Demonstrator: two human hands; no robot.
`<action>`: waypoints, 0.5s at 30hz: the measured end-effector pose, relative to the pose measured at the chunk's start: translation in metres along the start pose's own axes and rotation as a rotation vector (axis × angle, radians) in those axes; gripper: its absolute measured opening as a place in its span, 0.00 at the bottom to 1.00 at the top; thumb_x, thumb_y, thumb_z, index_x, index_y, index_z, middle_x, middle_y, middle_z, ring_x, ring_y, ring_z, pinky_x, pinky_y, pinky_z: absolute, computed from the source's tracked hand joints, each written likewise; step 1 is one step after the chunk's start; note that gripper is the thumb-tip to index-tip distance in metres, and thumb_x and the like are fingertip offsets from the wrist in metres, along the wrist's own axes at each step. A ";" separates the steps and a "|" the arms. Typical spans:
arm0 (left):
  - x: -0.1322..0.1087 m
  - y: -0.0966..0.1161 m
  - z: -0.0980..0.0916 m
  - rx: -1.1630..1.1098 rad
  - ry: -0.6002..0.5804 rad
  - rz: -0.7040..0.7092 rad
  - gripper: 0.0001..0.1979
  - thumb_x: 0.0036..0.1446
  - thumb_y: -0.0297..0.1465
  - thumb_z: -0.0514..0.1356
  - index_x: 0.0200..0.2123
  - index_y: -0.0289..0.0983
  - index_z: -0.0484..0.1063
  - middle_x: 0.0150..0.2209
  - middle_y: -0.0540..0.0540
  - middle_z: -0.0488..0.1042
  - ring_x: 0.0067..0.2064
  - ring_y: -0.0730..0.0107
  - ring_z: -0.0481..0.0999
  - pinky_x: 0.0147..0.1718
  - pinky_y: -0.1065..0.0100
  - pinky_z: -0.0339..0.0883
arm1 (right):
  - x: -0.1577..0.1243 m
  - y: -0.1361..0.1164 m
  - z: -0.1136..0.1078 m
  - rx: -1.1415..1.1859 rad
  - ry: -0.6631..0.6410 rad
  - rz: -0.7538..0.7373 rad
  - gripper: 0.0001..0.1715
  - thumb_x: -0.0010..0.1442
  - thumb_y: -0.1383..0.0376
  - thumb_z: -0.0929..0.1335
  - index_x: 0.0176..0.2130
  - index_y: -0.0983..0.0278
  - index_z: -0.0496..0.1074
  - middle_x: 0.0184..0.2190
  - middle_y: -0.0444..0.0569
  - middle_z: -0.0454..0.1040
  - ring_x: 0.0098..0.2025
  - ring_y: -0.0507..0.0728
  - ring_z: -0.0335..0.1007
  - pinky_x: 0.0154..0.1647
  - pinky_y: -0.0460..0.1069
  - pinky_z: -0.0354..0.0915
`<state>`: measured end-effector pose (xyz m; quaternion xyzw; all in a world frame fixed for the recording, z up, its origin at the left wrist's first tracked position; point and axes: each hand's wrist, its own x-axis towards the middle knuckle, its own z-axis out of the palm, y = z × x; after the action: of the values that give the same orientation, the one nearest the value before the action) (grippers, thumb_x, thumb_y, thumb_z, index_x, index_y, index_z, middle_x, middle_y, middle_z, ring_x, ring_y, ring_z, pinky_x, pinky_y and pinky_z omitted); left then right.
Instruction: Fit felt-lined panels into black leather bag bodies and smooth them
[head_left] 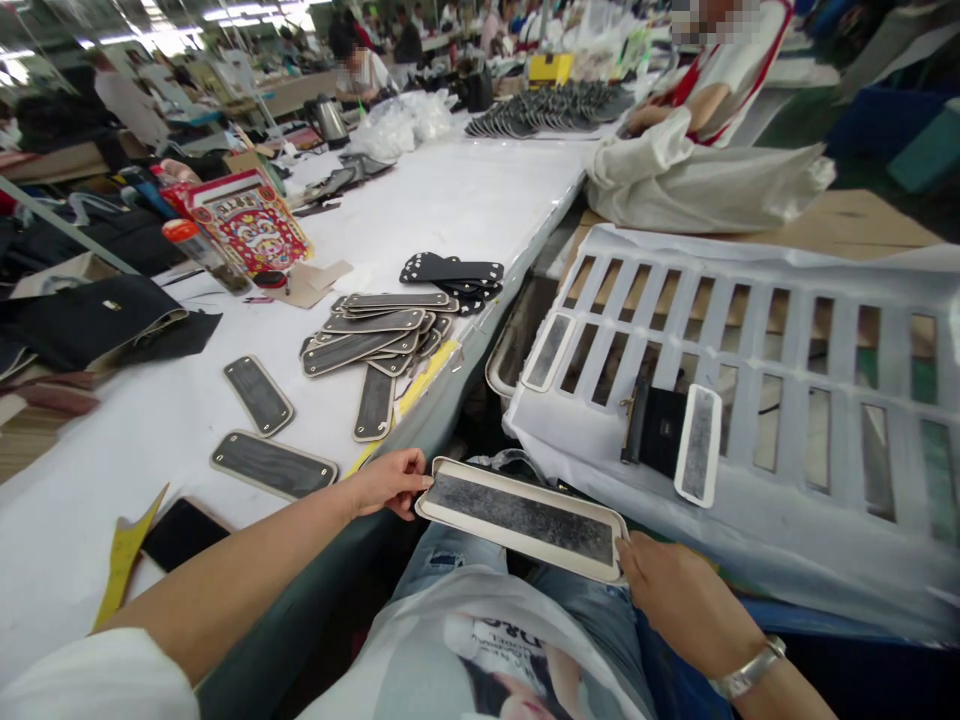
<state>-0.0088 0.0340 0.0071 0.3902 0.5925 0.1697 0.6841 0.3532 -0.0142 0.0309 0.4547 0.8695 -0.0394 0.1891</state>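
I hold a long flat panel [523, 517], dark grey with a cream border and rounded corners, over my lap. My left hand [388, 483] pinches its left end. My right hand [679, 600], with a metal watch on the wrist, grips its right end. Both hands are closed on it. A loose pile of the same panels [375, 335] lies on the white table [465, 190] ahead, with three single panels [274, 465] nearer me.
A white slatted plastic crate [795, 400] on my right holds two panels [699, 442] and a black piece [660, 430]. A stack of black pieces [454, 272], a colourful box [251, 220], a phone [184, 533] and yellow strips are on the table. Other people work at the far end.
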 end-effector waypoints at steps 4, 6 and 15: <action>-0.002 -0.008 0.003 -0.077 0.001 0.028 0.20 0.45 0.41 0.65 0.30 0.39 0.56 0.17 0.60 0.63 0.16 0.82 0.63 0.19 0.70 0.70 | 0.000 0.000 -0.002 0.018 0.025 0.021 0.16 0.54 0.79 0.60 0.36 0.69 0.73 0.30 0.57 0.74 0.28 0.61 0.73 0.26 0.52 0.65; -0.002 -0.018 0.002 -0.182 -0.034 0.065 0.20 0.46 0.43 0.64 0.31 0.39 0.56 0.21 0.58 0.65 0.19 0.80 0.66 0.23 0.68 0.72 | -0.001 -0.001 -0.003 0.043 0.041 0.024 0.16 0.54 0.79 0.60 0.36 0.69 0.73 0.30 0.56 0.74 0.28 0.61 0.74 0.27 0.52 0.66; -0.031 -0.001 0.029 0.489 0.508 0.555 0.10 0.58 0.38 0.53 0.32 0.38 0.67 0.31 0.47 0.70 0.34 0.68 0.71 0.38 0.64 0.67 | 0.002 -0.004 -0.014 0.102 0.007 0.045 0.17 0.59 0.77 0.57 0.35 0.70 0.72 0.29 0.55 0.74 0.27 0.56 0.72 0.27 0.49 0.65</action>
<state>0.0105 0.0027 0.0272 0.6304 0.6373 0.2921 0.3333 0.3449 -0.0118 0.0431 0.4833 0.8566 -0.0779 0.1633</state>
